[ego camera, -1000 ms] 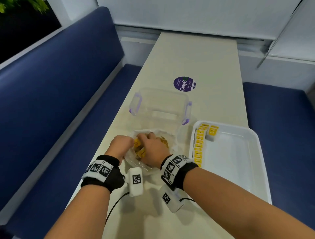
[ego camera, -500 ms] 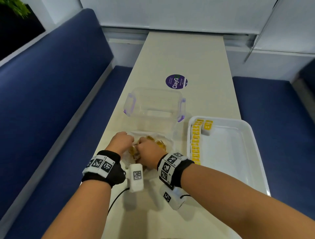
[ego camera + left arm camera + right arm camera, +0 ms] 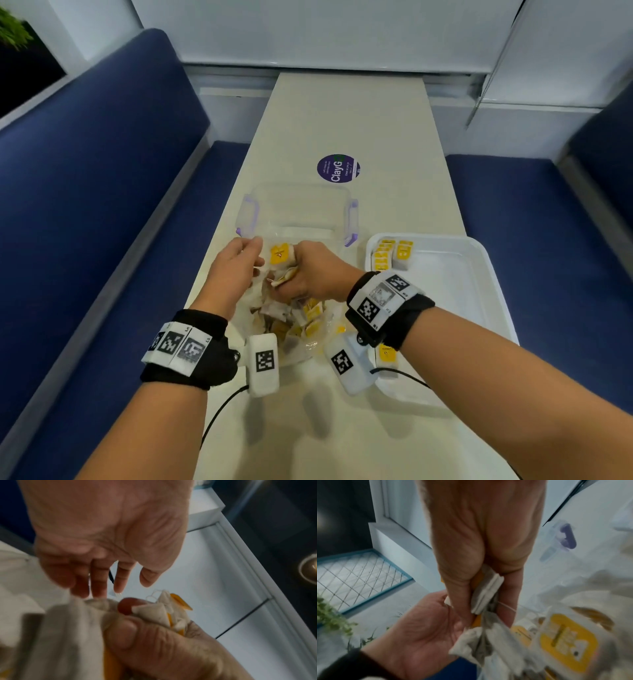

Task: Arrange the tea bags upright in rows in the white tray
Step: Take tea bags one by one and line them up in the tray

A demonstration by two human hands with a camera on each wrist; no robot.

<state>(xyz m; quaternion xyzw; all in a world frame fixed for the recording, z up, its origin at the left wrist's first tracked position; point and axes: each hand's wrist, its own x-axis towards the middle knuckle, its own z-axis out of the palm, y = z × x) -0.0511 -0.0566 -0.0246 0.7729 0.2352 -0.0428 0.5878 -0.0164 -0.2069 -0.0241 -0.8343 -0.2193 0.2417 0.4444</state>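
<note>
**Fistful of tea bags up out of the bag**

Right hand [image 3: 308, 270] clamps its fingers [image 3: 130, 631] round a bunch of tea bags [image 3: 486, 592] above the clear bag [image 3: 294, 329], just left of the white tray [image 3: 479, 274]. Left hand [image 3: 233, 270] sits alongside, fingers loosely spread. Light, soft, strings tangling: best pinched by the paper body. One full row stands in the tray, plus one bag; the bunch is too crumpled to count.

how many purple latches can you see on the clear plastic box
2: one purple latch on the left end of the clear plastic box, one purple latch on its right end; more may be hidden.
</note>
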